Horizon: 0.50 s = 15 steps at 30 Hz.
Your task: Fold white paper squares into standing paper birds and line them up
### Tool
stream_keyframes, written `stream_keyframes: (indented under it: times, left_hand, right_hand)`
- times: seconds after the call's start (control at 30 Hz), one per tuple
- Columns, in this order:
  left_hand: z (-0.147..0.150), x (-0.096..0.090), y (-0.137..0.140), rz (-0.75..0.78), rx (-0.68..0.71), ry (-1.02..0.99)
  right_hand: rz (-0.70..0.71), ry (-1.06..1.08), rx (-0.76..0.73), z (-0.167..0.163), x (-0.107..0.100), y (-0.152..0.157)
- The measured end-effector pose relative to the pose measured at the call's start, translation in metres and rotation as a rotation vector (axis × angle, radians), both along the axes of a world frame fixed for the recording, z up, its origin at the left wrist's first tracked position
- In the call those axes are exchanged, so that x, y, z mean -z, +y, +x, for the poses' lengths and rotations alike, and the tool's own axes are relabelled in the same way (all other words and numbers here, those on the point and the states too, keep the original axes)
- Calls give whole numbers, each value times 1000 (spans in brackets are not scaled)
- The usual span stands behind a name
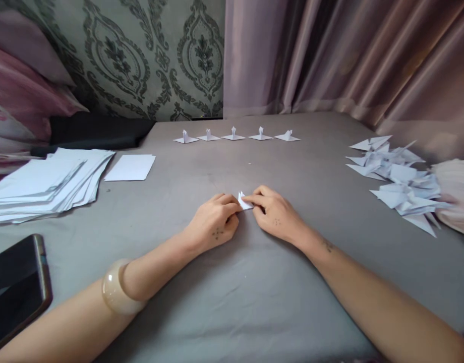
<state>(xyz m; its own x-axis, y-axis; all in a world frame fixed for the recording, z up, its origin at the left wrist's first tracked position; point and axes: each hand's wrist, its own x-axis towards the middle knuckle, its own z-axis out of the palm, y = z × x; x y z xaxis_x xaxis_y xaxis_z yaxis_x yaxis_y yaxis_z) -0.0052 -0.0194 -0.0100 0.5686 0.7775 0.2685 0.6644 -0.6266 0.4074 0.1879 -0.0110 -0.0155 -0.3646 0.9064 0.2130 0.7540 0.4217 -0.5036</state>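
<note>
Between my two hands, at the middle of the grey cloth, is a small folded white paper piece with pointed tips sticking up. The fingers of my left hand are closed on its left edge. From the other side, my right hand pinches it with thumb and forefinger. My fingers hide part of the folds. Beyond them stands a row of several folded paper pieces, each with a flat diamond base and upright points.
On the left lie a fanned stack of white paper sheets, a smaller square pile and a phone. A heap of folded paper pieces lies on the right beside a pale cloth bundle. A curtain hangs behind.
</note>
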Motion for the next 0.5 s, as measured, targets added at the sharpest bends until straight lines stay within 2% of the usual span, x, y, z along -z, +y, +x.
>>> stream_keyframes:
  times: [0.1, 0.2, 0.5]
  left_hand:
    - [1, 0, 2, -94, -139, -178]
    - [2, 1, 5, -196, -231, -253]
    - [-1, 3, 9, -297, -221, -315]
  right_hand:
    - [-37, 150, 132, 2, 2, 2]
    - [-68, 135, 159, 1, 2, -2]
    - [-36, 149, 64, -1, 1, -9]
